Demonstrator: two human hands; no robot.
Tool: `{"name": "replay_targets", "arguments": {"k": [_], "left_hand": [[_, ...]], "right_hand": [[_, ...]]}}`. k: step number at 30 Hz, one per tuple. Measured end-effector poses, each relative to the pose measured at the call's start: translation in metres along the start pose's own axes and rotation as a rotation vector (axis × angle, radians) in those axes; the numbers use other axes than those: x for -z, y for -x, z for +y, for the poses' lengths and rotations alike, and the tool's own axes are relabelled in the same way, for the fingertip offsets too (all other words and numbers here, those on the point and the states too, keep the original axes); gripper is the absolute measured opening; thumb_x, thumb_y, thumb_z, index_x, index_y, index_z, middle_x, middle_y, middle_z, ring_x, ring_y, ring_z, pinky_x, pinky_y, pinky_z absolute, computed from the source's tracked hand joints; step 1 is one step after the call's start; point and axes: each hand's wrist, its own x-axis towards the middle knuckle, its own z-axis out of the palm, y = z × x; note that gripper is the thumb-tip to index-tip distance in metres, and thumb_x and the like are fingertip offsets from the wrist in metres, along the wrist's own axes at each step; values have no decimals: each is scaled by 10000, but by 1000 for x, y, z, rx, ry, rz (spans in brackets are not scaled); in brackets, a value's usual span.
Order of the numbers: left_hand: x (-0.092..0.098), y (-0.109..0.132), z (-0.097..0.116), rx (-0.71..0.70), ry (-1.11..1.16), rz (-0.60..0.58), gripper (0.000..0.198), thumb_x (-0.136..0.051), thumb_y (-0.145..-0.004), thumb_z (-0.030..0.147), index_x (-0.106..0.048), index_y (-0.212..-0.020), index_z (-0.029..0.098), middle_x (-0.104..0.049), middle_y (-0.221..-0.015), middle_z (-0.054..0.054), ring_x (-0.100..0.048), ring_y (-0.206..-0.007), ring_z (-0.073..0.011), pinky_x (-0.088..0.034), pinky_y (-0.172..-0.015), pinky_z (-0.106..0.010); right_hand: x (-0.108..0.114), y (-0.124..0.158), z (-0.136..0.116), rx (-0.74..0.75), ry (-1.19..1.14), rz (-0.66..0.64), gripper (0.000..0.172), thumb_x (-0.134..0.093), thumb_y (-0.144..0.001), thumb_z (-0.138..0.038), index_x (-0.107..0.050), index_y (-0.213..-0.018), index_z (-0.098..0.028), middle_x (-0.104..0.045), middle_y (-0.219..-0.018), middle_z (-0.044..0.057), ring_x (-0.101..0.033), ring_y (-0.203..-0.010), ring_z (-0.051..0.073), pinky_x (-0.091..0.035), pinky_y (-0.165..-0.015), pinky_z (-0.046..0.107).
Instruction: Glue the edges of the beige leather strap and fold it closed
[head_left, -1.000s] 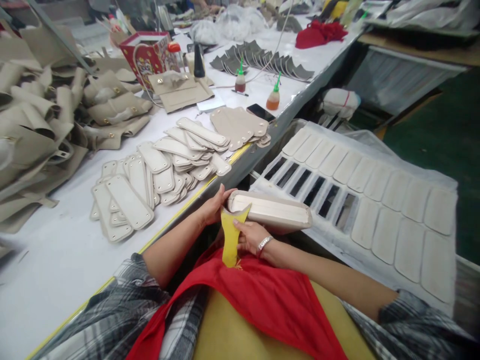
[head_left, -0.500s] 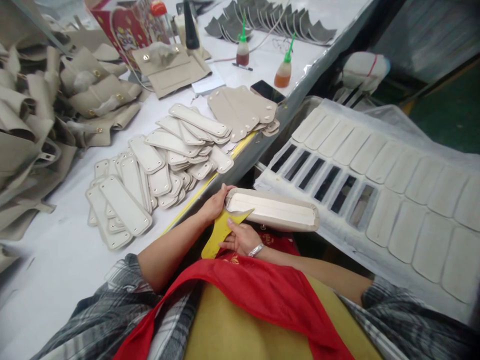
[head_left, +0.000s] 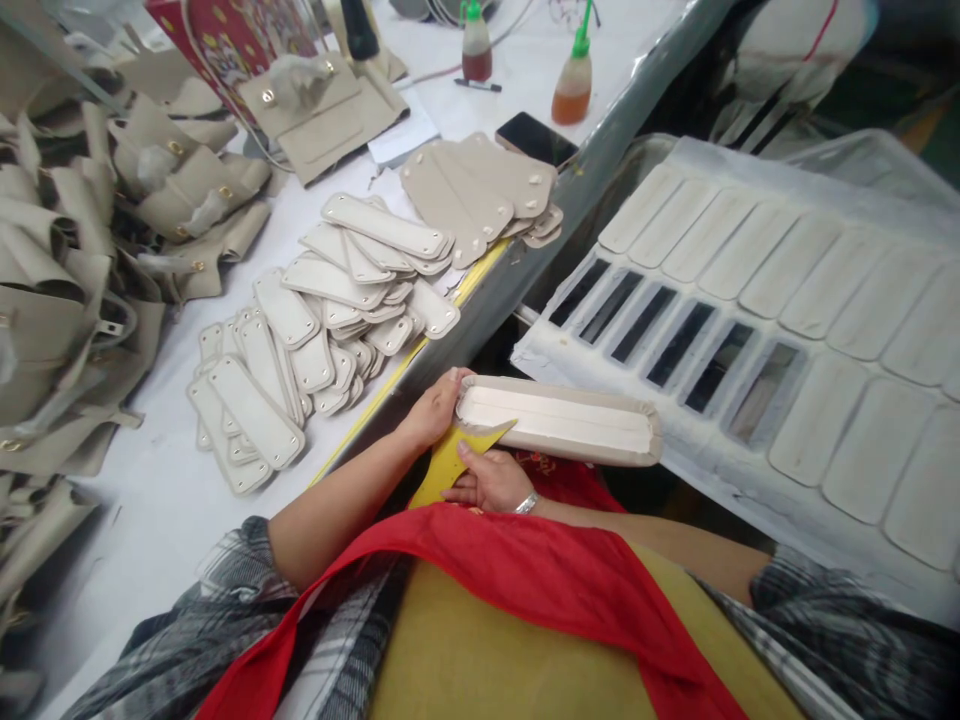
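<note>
My left hand grips the near end of a long beige padded piece with turned-up edges, held over my lap. My right hand is closed on a flat yellow scraper tool, its tip pressed against the piece's lower left edge. A bracelet shows on my right wrist. A red cloth lies across my lap below both hands.
A heap of cream oblong pieces lies on the white table to my left, with beige bag parts beyond. Tan flaps, a phone and two glue bottles sit further back. A rack with laid-out pieces stands to the right.
The view tilted down and closer. The yellow tool swung from upright to slanting, its tip sliding along the piece's edge. Both hands keep their hold.
</note>
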Motion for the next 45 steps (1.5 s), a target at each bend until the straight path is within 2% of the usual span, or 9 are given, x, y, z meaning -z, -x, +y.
{"name": "replay_targets", "arguments": {"k": [14,19,23,28,32,35,41,43,45], "left_hand": [[-9,1,-3,2,-64,62,547,-171,-919,538,-565,-956,160,-586,-871,-47,-519,-839,-172,-404,-764,-262],[-7,3,-8,85,-120,133,526,-208,-914,541,-570,-916,158,-578,-799,-43,-524,-764,-174,-404,-697,-263],[-1,3,-7,148,-296,129,525,-210,-917,526,-583,-980,162,-614,-871,-77,-562,-823,-210,-409,-752,-302],[-6,-2,9,-140,-813,118,432,-353,-897,455,-542,-1173,181,-552,-1182,-132,-494,-1066,-284,-355,-896,-385],[-11,-5,11,-272,-1022,70,412,-313,-908,418,-605,-1034,157,-614,-906,-129,-529,-922,-286,-365,-842,-408],[-13,-7,8,-297,-1065,80,407,-323,-899,440,-594,-1036,169,-610,-850,-112,-545,-854,-277,-366,-813,-405],[-17,-14,10,-229,-856,152,467,-399,-871,466,-530,-1179,141,-630,-934,-132,-563,-931,-296,-316,-915,-446],[-14,-13,5,-152,-573,146,525,-436,-850,489,-492,-1241,142,-630,-993,-134,-562,-976,-292,-321,-938,-436],[-5,-9,-7,-12,-118,145,585,-400,-854,538,-444,-1294,154,-630,-1050,-126,-571,-994,-267,-367,-920,-399]], "right_hand": [[11,2,3,7,-2,-50,195,-537,-873,-296,-637,-887,-129,-704,-799,76,-676,-669,166,-573,-595,262],[4,1,-1,20,28,17,166,-572,-852,-297,-604,-859,-134,-690,-748,63,-654,-588,154,-574,-566,272],[-2,-4,-3,23,86,44,185,-591,-837,-324,-567,-794,-146,-649,-671,34,-607,-509,129,-557,-507,261],[0,-5,-2,64,119,94,175,-574,-841,-310,-522,-748,-171,-516,-485,-44,-515,-392,108,-514,-421,253],[7,-5,-1,35,128,45,181,-572,-839,-318,-536,-743,-169,-601,-573,-8,-583,-460,135,-493,-412,233],[10,-9,1,46,158,77,223,-611,-809,-363,-567,-744,-154,-631,-615,14,-590,-482,133,-479,-417,215],[7,-8,-1,126,210,94,262,-561,-830,-384,-541,-716,-150,-638,-634,16,-500,-392,80,-349,-319,164],[8,-3,0,148,278,89,291,-574,-811,-413,-540,-708,-143,-630,-612,19,-452,-362,64,-263,-287,157],[13,5,-2,174,334,74,310,-580,-788,-443,-555,-727,-140,-628,-602,24,-432,-353,66,-222,-283,168]]}}
